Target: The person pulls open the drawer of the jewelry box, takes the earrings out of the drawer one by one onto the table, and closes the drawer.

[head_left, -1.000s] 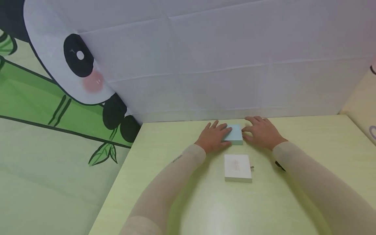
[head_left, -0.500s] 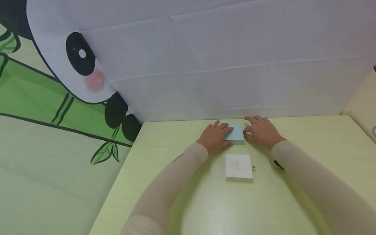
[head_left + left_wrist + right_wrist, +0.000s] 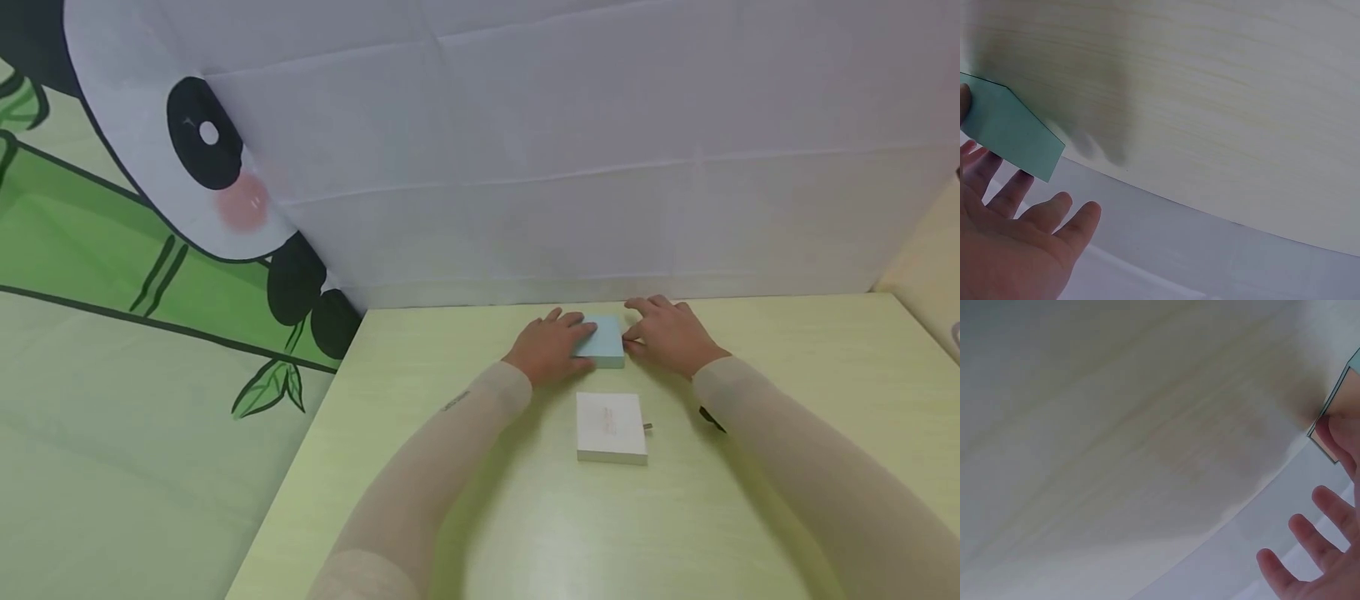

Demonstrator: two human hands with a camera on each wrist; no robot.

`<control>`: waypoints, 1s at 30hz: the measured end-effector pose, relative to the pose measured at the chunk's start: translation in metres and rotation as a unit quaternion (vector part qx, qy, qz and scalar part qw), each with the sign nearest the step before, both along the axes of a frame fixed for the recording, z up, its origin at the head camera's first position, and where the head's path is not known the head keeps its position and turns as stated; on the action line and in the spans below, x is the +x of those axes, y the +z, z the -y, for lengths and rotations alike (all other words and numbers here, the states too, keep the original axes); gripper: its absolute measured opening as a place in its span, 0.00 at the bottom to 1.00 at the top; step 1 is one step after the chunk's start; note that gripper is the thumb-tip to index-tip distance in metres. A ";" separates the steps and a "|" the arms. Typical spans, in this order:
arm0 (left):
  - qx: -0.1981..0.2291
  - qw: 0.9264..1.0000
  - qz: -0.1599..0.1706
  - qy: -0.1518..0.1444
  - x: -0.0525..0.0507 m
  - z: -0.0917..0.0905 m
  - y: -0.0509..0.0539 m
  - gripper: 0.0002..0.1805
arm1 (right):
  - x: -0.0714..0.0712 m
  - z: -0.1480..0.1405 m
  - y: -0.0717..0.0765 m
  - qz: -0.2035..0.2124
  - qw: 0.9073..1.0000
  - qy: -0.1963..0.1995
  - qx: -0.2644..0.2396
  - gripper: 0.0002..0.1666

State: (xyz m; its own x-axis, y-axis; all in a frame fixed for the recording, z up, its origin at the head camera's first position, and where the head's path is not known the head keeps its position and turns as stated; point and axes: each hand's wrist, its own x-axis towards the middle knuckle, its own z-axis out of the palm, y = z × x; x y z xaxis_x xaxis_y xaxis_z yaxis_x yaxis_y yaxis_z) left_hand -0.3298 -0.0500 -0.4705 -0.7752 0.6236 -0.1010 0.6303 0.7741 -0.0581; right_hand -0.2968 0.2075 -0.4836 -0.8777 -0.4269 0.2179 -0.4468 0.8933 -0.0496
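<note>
Your left hand holds the light-blue box, fingers spread across its top, thumb against the near side. Your right hand pinches thumb and index finger at the box's right end, other fingers held apart; can't tell what exactly sits between those fingertips. Right wrist view gives you a pinkish end panel there, teal-edged. Box lies flat toward the far edge of the table, between your hands. White box is nearer you, flat, just apart from the light-blue one, faint reddish print on top, small tab out of its right side. Pale sleeves on both your arms; whitish cloth behind the table, panda print at left.
</note>
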 end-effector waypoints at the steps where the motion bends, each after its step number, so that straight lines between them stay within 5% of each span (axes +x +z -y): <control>1: -0.001 1.000 0.000 0.000 0.000 0.000 0.000 0.43 | 0.000 0.000 0.000 0.002 1.000 -0.001 0.001 0.10; 30: -0.015 1.000 -0.002 0.002 0.003 -0.001 0.005 0.43 | -0.001 -0.001 -0.001 0.016 1.000 -0.001 0.009 0.12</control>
